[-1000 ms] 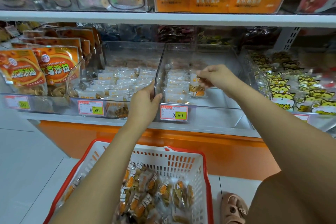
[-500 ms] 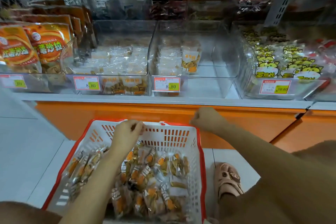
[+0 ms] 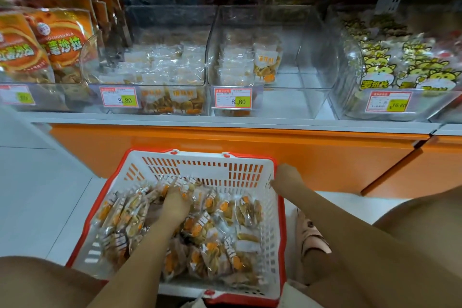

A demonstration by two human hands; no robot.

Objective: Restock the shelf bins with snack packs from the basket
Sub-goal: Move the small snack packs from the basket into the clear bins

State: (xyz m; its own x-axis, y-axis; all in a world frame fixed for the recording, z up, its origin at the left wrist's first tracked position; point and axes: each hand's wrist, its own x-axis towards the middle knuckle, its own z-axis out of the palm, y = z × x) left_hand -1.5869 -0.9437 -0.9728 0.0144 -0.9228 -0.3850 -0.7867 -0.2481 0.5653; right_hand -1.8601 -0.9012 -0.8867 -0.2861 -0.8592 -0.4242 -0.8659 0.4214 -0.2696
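Observation:
A red and white basket (image 3: 200,155) stands on the floor below the shelf, holding several clear snack packs (image 3: 225,210) with orange contents. My left hand (image 3: 175,204) reaches down into the far middle of the pile, its fingers stretched onto the packs and partly hidden among them. My right hand (image 3: 287,176) is curled at the basket's far right corner, on the rim. On the shelf, the middle clear bin (image 3: 307,97) holds a short row of packs (image 3: 265,65) at its left side. The left bin (image 3: 162,70) is filled with the same packs.
Large orange bags (image 3: 60,42) stand at the shelf's left and a bin of yellow cat-print packs (image 3: 400,70) at its right. An orange base panel (image 3: 250,142) runs under the shelf. A foot in a pink sandal (image 3: 310,235) sits right of the basket on the pale floor.
Both hands left the middle bin and came down to the basket. My left hand has since sunk deeper into the packs, my right hand has dropped onto the far right rim, and the view tilted down.

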